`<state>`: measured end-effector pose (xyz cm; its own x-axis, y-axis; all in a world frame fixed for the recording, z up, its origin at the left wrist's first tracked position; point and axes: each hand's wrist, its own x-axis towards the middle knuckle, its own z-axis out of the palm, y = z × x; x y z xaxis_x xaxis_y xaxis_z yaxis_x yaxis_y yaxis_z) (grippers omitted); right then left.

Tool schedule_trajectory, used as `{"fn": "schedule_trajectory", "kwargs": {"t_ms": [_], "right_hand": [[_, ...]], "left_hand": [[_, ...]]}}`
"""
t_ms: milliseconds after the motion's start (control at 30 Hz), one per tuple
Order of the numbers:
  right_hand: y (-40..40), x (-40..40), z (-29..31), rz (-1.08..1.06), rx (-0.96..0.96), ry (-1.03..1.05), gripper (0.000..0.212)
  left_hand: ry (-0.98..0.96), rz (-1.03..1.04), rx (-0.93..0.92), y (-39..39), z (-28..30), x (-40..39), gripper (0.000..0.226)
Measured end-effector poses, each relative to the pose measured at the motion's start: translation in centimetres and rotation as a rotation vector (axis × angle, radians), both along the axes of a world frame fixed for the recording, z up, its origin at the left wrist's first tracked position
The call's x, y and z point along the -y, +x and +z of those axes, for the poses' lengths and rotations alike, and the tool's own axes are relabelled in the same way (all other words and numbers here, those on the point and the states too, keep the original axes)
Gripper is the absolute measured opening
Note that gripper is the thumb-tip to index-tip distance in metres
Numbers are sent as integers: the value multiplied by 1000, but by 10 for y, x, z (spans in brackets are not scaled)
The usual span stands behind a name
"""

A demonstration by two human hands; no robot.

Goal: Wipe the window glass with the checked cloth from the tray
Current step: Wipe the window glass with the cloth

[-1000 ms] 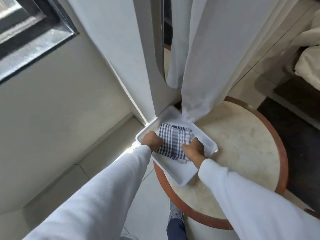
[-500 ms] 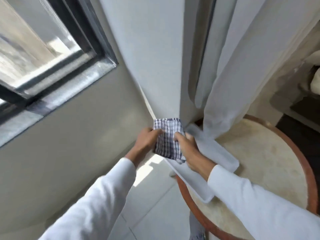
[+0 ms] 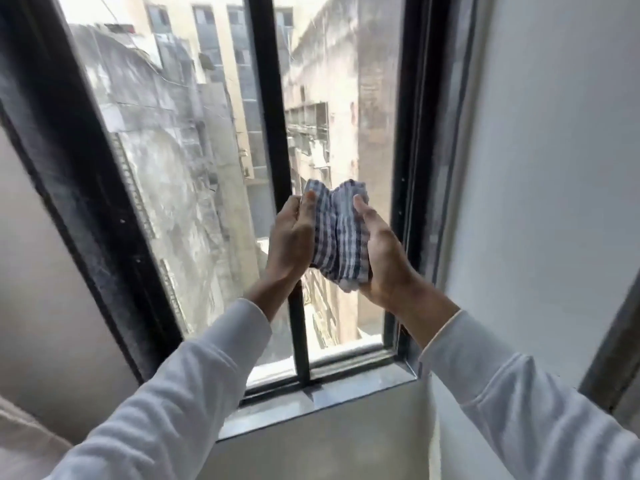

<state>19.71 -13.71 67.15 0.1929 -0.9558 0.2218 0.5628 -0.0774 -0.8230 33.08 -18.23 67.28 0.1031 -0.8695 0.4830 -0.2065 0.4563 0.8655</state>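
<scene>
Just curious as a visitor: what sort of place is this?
Probably an upper-floor room in a dense city: a black-framed window set in plain white walls, with weathered concrete buildings close outside, seen from above.

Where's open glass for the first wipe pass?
The left pane, between the thick black frame and the thin black centre bar, is bare. The narrower right pane is free above the bunched blue-and-white checked cloth; lower down, the left hand and right hand crowd it.
</scene>
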Motion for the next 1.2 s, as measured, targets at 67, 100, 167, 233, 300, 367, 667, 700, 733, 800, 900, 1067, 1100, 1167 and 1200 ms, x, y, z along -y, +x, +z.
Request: {"fn": "schedule_trajectory", "kwargs": {"t_ms": [67,100,167,233,300,367,667,700,733,800,900,1067,1100,1167,1200], "right_hand": [[36,24,42,-21,7,-50,45],[51,35,56,-64,5,-60,40],[85,60,82,-185,-26,-110,34],[114,82,93,-466,-201,-322,31],[132,109,92,-796,-472,-680,38],[150,148,80,-933,-750,-1000,47],[240,227,16,-835,-1355,-1826,62],[240,235,30,-936,-1310,-1802,61],[237,243,40,-1048,-1249,-1698,59],[224,237,30,-1185,-1151,-1386,53],[229,200,-53,-1000,-1218,-1363,58],[224,238,3,-1077,-1338,-1606,59],[216,243,14,-1174,-1283,-1441,58],[212,229,-9,-1239,-1183,-1179,59],[219,215,-32,-1197,-1177,-1181,62]], "left_hand": [[-79,68,41,39,44,14,51],[-122,136,96,57,58,20,51],[-254,386,227,105,80,36,47],[-408,713,341,156,90,51,40],[-490,953,448,201,92,68,41],[-501,1069,571,242,89,88,53],[-655,978,678,295,60,142,63],[-683,971,649,295,59,143,62],[-715,960,626,296,59,145,62],[-760,920,601,299,59,146,61],[-755,862,579,299,59,143,63],[-759,834,586,300,57,141,64],[-767,826,581,300,58,141,64],[-768,805,570,301,59,141,65],[-766,795,567,300,59,140,65]]}}
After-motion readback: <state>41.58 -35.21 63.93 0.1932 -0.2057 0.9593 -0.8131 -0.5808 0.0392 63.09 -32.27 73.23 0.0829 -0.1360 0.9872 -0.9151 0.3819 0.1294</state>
